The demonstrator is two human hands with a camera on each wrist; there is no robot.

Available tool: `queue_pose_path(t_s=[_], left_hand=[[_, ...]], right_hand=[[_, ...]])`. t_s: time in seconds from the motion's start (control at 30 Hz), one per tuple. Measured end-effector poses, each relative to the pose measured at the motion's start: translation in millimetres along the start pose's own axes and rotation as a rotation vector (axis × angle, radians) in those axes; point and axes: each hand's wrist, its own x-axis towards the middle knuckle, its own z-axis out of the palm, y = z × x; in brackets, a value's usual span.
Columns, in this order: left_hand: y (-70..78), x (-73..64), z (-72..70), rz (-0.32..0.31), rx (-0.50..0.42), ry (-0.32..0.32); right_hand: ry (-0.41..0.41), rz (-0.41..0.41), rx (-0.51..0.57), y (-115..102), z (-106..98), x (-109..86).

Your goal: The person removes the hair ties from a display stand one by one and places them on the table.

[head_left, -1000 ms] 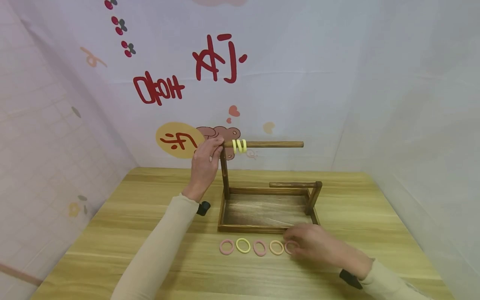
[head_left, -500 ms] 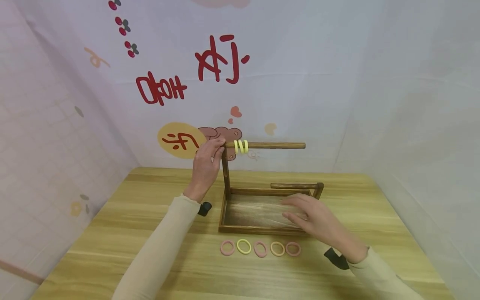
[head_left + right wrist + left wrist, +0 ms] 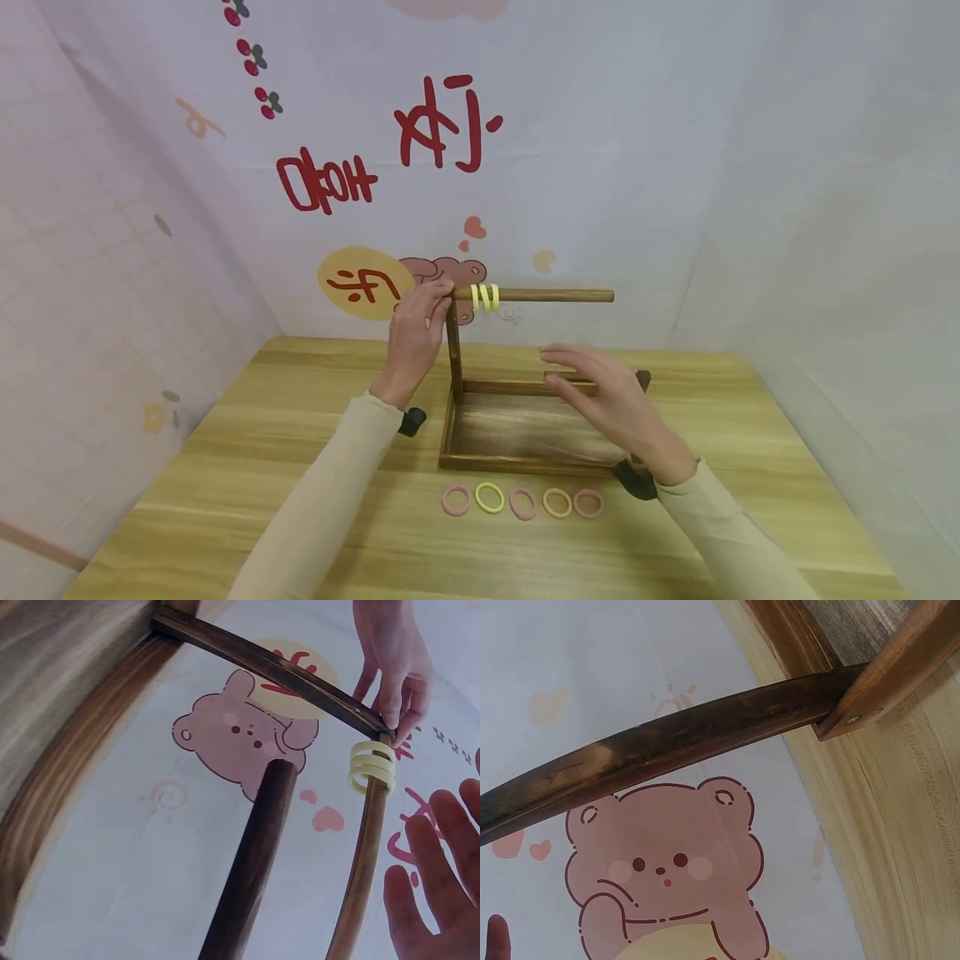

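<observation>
My left hand pinches the top corner of a dark wooden stand, where its tall post meets the upper rod. Three yellow rings hang on that upper rod, close to the left hand. My right hand hovers over the stand's tray by the lower rod, holding nothing, its fingers spread apart. In the right wrist view its fingers lie beside the upper rod without touching it. The left wrist view shows the post and a single fingertip.
A row of several rings lies on the table before the stand: pink, yellow, pink, orange and pink. The tray's front rim is just behind them. A printed cloth backdrop rises behind the wooden table.
My right hand has left the rightmost pink ring, which stays on the table, and risen up and to the left over the tray. The left hand keeps its place on the stand.
</observation>
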Motion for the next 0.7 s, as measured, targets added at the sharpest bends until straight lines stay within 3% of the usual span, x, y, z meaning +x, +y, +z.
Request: queue_pose_path(t_s=[0.23,0.7], left_hand=[[0.5,-1.3,-0.7,-0.003,0.008,0.009],[0.2,-1.0,-0.3,0.005,0.019,0.007]], right_hand=[[0.064,-0.074,-0.016,3.6,11.4,23.5],[0.103,-0.11,-0.056,8.2,21.1,65.2]])
